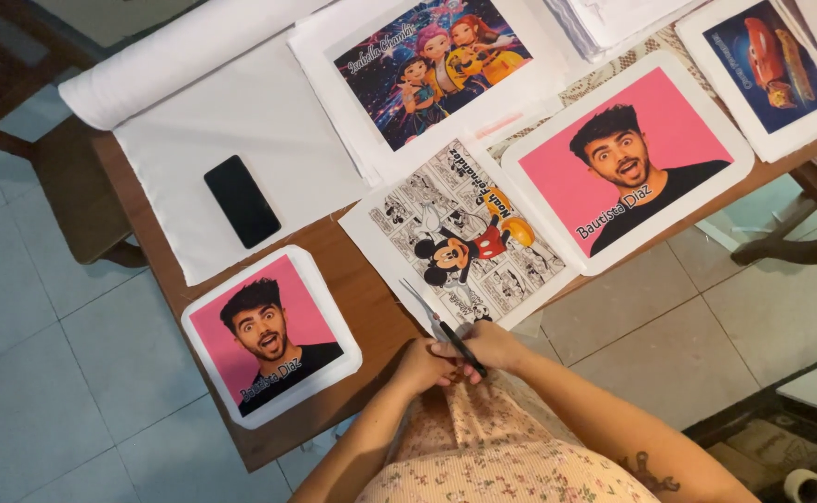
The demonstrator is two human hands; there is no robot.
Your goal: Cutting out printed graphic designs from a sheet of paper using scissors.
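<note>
Both hands meet at the table edge: right hand (492, 346) fingers curled through the scissors (441, 326), blades open, pointing up-left from them; left hand (424, 365) pinches the comic print (464, 233), lying just beyond.

Bare brown table (352, 279) just ahead of my left hand (419, 365), passable. Comic print (459, 237) blocks ahead of right hand (492, 346); pink portrait print (273, 335) blocks further left. Phone (242, 200) beyond, probably flat.
</note>
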